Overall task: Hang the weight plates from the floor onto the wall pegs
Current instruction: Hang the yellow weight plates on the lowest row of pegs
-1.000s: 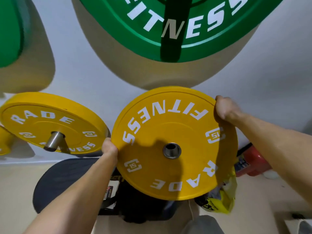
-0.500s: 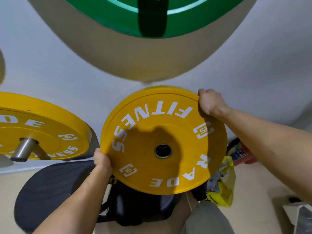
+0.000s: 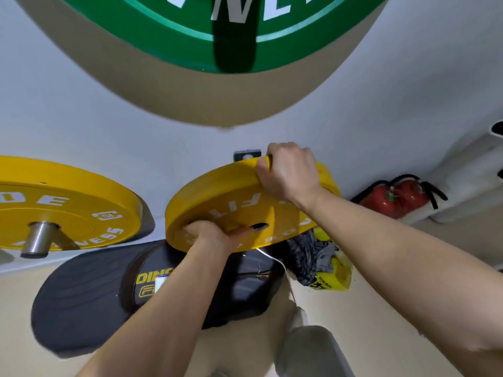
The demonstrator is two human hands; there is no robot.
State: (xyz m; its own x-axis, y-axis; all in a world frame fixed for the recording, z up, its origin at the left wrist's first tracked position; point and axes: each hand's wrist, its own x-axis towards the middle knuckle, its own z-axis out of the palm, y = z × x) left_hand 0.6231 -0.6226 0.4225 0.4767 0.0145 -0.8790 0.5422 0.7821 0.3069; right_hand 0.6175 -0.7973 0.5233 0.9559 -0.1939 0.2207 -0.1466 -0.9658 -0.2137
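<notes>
Left hand (image 3: 209, 238): clamped on the lower rim at seven o'clock, thumb laid across the face.
Yellow plate (image 3: 217, 202): held aloft, tilted, between both hands; judged heavy, rigid and rubber-coated, best taken by opposite rims.
Right hand (image 3: 288, 172): wrapped over the top rim at one o'clock.
Wall bracket (image 3: 246, 155): seen just behind the top rim; its peg is hidden.

Green plate (image 3: 163, 28) close overhead, hung yellow plate (image 3: 68, 202) left, bare wall (image 3: 408, 110) right

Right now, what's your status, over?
Both grip yellow plate: left hand, right hand. Plate tilted, hole empty. Grey wall bracket just behind; nothing seen blocking.
</notes>
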